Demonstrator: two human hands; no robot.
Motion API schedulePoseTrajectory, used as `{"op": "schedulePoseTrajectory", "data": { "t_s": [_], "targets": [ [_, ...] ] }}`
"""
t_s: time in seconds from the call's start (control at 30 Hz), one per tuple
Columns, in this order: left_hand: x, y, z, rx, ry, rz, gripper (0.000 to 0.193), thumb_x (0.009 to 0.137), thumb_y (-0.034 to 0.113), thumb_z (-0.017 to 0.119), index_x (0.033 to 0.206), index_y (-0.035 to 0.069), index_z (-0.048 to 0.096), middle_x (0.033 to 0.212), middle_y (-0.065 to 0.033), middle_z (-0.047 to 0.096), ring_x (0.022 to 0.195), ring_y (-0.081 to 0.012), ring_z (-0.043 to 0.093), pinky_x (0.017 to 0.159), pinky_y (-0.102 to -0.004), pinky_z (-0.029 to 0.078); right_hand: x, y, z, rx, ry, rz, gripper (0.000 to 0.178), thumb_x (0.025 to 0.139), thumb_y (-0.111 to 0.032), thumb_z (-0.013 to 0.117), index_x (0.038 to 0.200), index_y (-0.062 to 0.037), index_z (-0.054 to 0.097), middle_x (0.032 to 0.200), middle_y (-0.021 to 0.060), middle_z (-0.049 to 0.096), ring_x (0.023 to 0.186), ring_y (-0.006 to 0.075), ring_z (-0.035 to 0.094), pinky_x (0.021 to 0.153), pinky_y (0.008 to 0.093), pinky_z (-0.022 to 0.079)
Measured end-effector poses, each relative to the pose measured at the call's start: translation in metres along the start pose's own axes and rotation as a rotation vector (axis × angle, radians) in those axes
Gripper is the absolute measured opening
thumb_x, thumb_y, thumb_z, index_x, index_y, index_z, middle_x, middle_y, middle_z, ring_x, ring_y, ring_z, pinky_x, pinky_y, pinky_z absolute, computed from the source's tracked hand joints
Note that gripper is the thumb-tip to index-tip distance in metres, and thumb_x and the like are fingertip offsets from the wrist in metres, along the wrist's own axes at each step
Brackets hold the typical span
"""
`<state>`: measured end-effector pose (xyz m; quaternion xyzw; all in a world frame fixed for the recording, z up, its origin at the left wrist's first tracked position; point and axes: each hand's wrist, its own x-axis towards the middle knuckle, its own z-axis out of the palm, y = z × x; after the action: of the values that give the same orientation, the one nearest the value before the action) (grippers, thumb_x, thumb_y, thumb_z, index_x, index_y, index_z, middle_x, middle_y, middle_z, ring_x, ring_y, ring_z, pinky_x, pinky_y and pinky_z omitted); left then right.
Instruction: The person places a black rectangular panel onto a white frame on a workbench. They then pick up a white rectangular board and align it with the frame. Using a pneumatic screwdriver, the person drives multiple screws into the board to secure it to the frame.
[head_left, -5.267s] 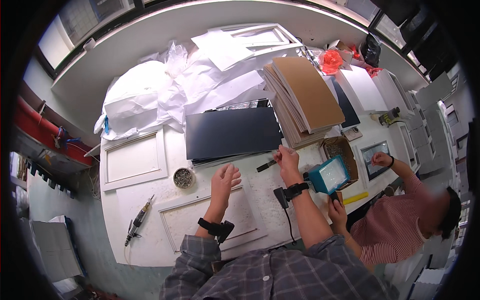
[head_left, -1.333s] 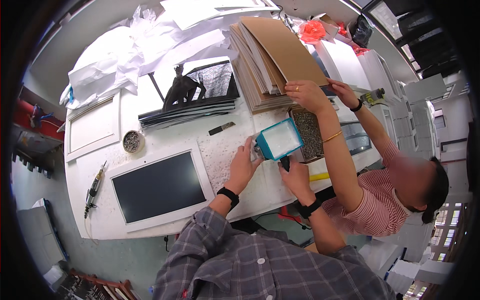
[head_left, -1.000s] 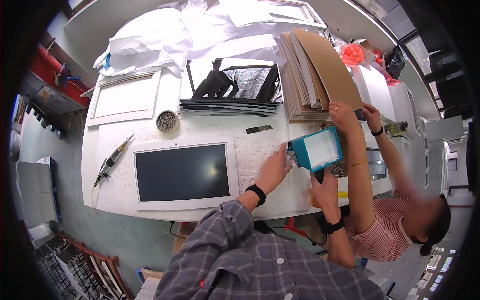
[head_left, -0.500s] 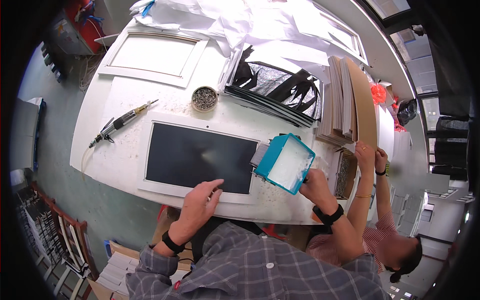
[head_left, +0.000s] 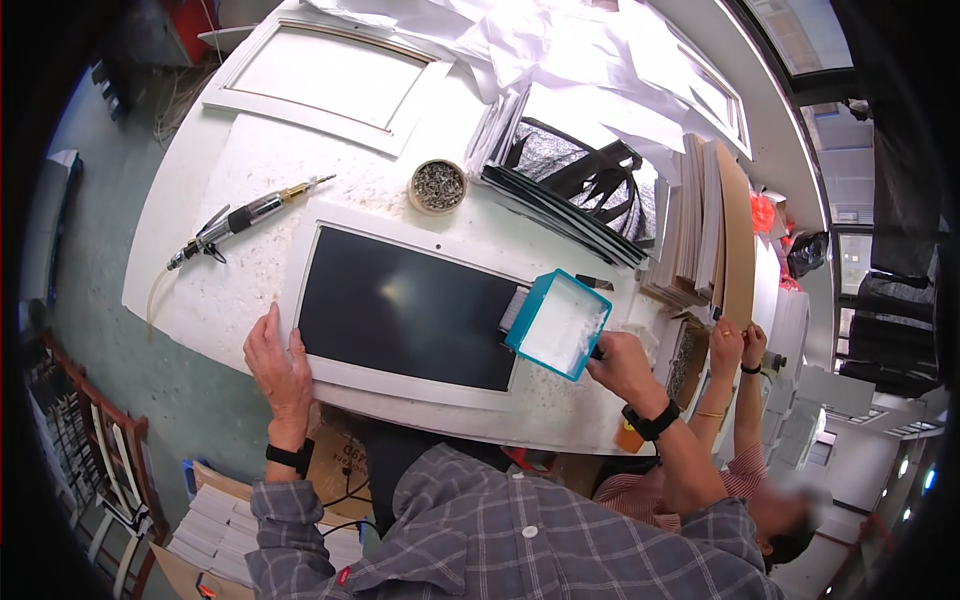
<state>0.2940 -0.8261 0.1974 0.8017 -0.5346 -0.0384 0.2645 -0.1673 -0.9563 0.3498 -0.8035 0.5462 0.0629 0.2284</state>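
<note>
Head view: right hand (head_left: 622,362) holds teal tray (head_left: 558,324) beside white frame (head_left: 400,305).

A white-framed panel (head_left: 400,310) with a dark, glossy face lies flat on the table, long side toward the person — a soft glare shows near its middle. Over its right end a teal-rimmed tool (head_left: 558,324) with a white, fuzzy face sits tilted, one edge down at the frame.

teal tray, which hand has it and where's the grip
The right hand holds the teal tray at its lower right edge; the left hand rests on the white frame.
</note>
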Motion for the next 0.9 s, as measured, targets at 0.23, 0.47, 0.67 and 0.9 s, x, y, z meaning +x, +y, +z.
{"op": "schedulePoseTrajectory", "data": {
  "t_s": [0.23,0.47,0.67,0.9],
  "targets": [
    [0.001,-0.01,0.008,-0.035,0.028,0.005,0.051,0.095,0.016,0.066,0.144,0.006,0.057,0.13,-0.0163,0.055,0.121,-0.0356,0.049,0.105,-0.047,0.038,0.016,-0.009,0.006,0.002,-0.045,-0.046,0.018,0.083,-0.015,0.074,0.09,-0.0035,0.063,0.076,0.019,0.067,0.073,0.0413,0.066,0.065,0.0478,0.052],
    [0.003,-0.008,0.007,-0.058,0.041,-0.006,0.052,0.092,0.016,0.068,0.142,0.007,0.058,0.127,-0.0139,0.056,0.117,-0.0337,0.051,0.102,-0.0464,0.039,0.056,-0.052,0.011,-0.03,-0.093,-0.159,0.022,0.085,-0.017,0.074,0.097,-0.0046,0.061,0.075,0.0186,0.067,0.073,0.0415,0.066,0.066,0.0495,0.052],
    [0.001,-0.011,0.007,-0.078,0.067,0.0,0.053,0.091,0.018,0.07,0.141,0.008,0.059,0.125,-0.0122,0.057,0.115,-0.0332,0.052,0.1,-0.0458,0.04,0.102,-0.11,0.021,-0.028,-0.102,-0.214,0.022,0.087,-0.019,0.074,0.098,-0.0057,0.062,0.075,0.0194,0.068,0.073,0.0418,0.067,0.067,0.0509,0.052],
    [0.002,-0.01,0.004,-0.071,0.09,-0.001,0.053,0.089,0.017,0.072,0.14,0.009,0.06,0.124,-0.0108,0.058,0.112,-0.0326,0.053,0.095,-0.0447,0.041,0.155,-0.188,0.042,-0.007,0.001,-0.308,0.023,0.086,-0.022,0.075,0.095,-0.0045,0.064,0.076,0.0217,0.067,0.073,0.0439,0.065,0.065,0.0522,0.051]
  ]
}}
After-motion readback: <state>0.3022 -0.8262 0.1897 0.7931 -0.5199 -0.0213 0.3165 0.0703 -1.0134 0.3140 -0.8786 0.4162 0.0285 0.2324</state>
